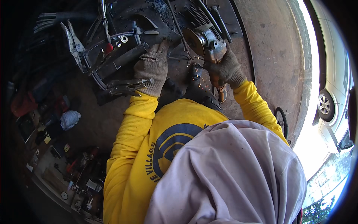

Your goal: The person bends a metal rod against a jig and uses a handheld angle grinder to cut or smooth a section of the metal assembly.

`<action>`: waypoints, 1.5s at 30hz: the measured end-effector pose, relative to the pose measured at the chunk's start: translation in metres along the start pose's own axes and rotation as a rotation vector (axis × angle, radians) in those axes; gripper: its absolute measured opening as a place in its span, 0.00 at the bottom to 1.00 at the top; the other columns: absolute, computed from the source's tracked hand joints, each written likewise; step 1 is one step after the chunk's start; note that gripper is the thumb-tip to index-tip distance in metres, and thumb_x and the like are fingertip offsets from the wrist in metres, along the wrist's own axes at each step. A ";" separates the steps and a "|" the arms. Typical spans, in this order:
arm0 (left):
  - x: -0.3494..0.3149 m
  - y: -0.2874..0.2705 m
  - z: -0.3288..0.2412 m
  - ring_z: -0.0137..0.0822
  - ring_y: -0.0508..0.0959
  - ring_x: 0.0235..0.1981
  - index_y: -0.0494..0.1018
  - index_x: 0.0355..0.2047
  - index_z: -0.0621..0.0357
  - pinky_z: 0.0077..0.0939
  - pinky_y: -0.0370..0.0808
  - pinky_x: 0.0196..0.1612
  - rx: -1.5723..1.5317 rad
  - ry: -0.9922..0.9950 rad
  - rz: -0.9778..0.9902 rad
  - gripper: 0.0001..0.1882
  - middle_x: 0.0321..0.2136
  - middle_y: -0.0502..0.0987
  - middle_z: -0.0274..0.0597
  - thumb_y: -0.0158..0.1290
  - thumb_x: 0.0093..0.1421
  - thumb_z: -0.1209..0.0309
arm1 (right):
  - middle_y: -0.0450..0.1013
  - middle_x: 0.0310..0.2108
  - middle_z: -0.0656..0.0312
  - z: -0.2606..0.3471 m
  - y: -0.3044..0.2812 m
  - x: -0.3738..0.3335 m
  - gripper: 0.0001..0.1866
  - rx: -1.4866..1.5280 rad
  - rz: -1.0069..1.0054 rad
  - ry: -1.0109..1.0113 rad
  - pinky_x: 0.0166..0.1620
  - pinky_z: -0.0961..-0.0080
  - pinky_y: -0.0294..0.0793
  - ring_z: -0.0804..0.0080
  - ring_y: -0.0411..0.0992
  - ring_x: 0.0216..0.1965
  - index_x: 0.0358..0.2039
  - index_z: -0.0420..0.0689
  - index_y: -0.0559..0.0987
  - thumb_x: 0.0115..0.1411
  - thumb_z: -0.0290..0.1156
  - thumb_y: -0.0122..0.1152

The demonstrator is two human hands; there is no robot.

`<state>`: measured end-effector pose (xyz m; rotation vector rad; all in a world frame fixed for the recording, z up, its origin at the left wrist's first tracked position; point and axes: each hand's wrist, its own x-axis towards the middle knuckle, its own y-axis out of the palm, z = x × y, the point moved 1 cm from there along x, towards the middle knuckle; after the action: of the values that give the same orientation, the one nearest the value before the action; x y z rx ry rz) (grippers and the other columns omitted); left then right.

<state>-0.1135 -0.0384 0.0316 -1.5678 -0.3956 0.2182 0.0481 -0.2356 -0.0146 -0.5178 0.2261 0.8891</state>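
Observation:
My right hand (228, 70), in a brown knit glove, is closed around an angle grinder (213, 46). Its round disc (193, 42) faces left, and orange sparks fall below it toward my legs. My left hand (152, 71), gloved too, has its fingers pressed together at the table edge. A dark metal piece (174, 42) reaches from those fingertips toward the disc; its shape is hard to make out. Just left of this hand lies a thick metal tube (128, 55). Locking pliers (125, 86) sit by my left wrist, close to a curved metal frame (97, 79).
More locking pliers (74, 46) clamp the frame, with another pair (104, 20) farther back. Metal rods, offcuts and filings cover the dark worktable (236, 28). Tools crowd the floor at lower left. A bicycle wheel (280, 121) and a parked car (337, 74) are at right.

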 end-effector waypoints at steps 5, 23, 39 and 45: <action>0.002 -0.006 -0.002 0.41 0.83 0.35 0.73 0.55 0.47 0.31 0.82 0.32 0.020 -0.009 0.034 0.22 0.41 0.79 0.37 0.53 0.60 0.73 | 0.74 0.53 0.53 -0.005 0.002 0.001 0.43 0.012 -0.004 -0.005 0.60 0.62 0.70 0.59 0.73 0.55 0.59 0.44 0.68 0.43 0.33 0.80; 0.001 -0.003 -0.002 0.40 0.84 0.38 0.74 0.54 0.48 0.30 0.83 0.34 0.063 -0.036 0.073 0.21 0.43 0.80 0.37 0.55 0.59 0.72 | 0.74 0.53 0.47 0.002 0.000 0.001 0.48 0.010 0.000 -0.044 0.59 0.61 0.73 0.54 0.74 0.55 0.61 0.40 0.65 0.41 0.41 0.79; -0.002 0.005 0.003 0.43 0.83 0.34 0.73 0.55 0.49 0.33 0.82 0.32 -0.025 0.000 -0.021 0.20 0.43 0.79 0.40 0.51 0.62 0.71 | 0.73 0.53 0.44 -0.005 0.000 0.004 0.51 -0.033 -0.009 -0.056 0.58 0.59 0.73 0.49 0.74 0.55 0.62 0.39 0.64 0.41 0.45 0.80; -0.002 0.004 0.003 0.42 0.84 0.35 0.73 0.55 0.47 0.32 0.82 0.33 -0.006 0.018 -0.018 0.20 0.42 0.79 0.39 0.51 0.62 0.71 | 0.74 0.52 0.45 -0.015 0.003 0.000 0.49 -0.060 -0.007 -0.011 0.57 0.60 0.74 0.50 0.74 0.55 0.60 0.40 0.65 0.41 0.44 0.80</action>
<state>-0.1159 -0.0365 0.0270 -1.5707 -0.3965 0.1897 0.0463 -0.2421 -0.0280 -0.5687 0.1876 0.8937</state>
